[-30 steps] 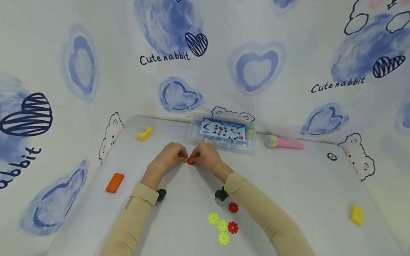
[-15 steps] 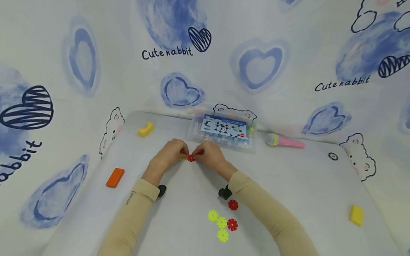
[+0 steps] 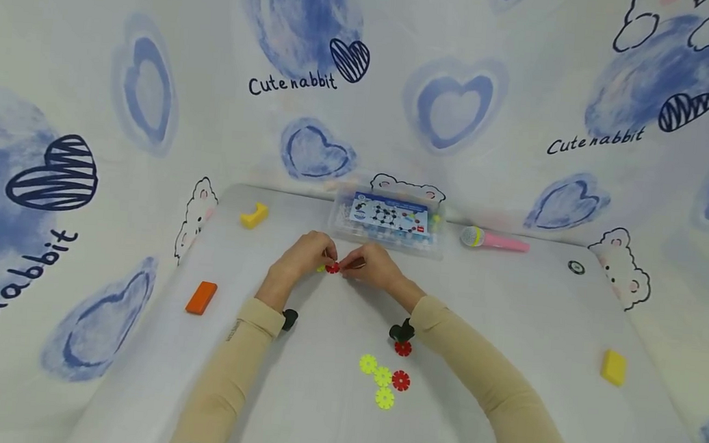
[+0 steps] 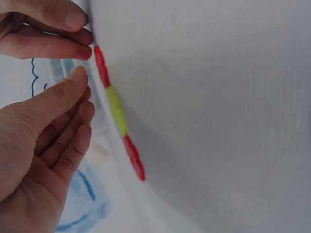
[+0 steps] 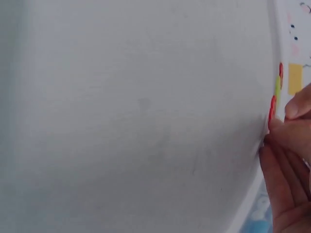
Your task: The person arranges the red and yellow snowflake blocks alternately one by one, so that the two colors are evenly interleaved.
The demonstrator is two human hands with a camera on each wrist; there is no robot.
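A red notched disc (image 3: pixel 332 268) lies between the hands in the head view. It joins a yellow-green disc (image 4: pixel 116 110), and a second red one (image 4: pixel 134 158) follows in the same row. At its outer rim the right hand (image 3: pixel 376 264) pinches the first red disc, though the fingertips partly hide the contact. The left hand (image 3: pixel 310 253) hovers beside the row, thumb and fingers apart and nothing between them in the left wrist view. Loose yellow-green discs (image 3: pixel 383 376) and two red discs (image 3: pixel 401 380) lie nearer the person.
Behind the hands stands a clear plastic box (image 3: pixel 386 217) with a blue label. A pink toy microphone (image 3: pixel 495 240) lies to its right. Yellow blocks (image 3: pixel 254 216) (image 3: pixel 614 367), an orange block (image 3: pixel 201 298) and a small dark round piece (image 3: pixel 576 267) sit around the table (image 3: pixel 496 314).
The right hand has drawn slightly to the right, showing more of the red disc. The left fingers have shifted over its upper rim. The whole head view has tilted a little.
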